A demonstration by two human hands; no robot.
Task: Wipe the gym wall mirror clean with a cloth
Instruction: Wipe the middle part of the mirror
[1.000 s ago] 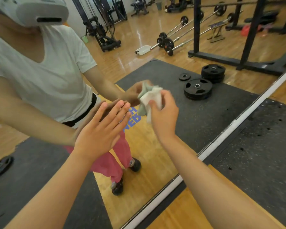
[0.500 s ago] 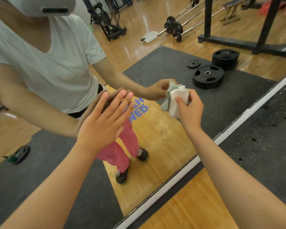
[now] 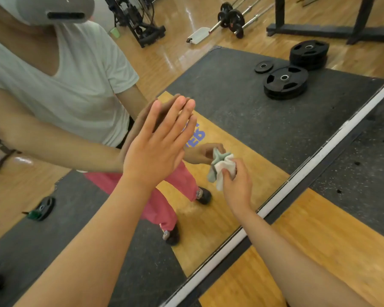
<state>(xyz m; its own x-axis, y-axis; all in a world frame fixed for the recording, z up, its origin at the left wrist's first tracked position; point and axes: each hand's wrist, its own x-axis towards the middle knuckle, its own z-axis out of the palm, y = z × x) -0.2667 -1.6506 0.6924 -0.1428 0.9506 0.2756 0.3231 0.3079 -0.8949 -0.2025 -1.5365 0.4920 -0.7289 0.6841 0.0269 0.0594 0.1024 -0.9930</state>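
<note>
Two hands at the glass: your left hand [image 3: 155, 149] lies flat, fingers spread, braced against the large frameless gym wall mirror [image 3: 242, 120]. Your right hand [image 3: 236, 185] is closed round the crumpled pale-green and white cloth [image 3: 220, 168], pressed to the lower pane. Step in hand: wiping, low section. Next move likely needs steady pressure, overlapping strokes toward the white bottom edge strip [image 3: 297, 187].

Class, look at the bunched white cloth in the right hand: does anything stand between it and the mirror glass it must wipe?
Nothing visible does. The bunched white cloth, gripped by the right hand, already meets the wall mirror. The flat left hand rests alongside.
</note>
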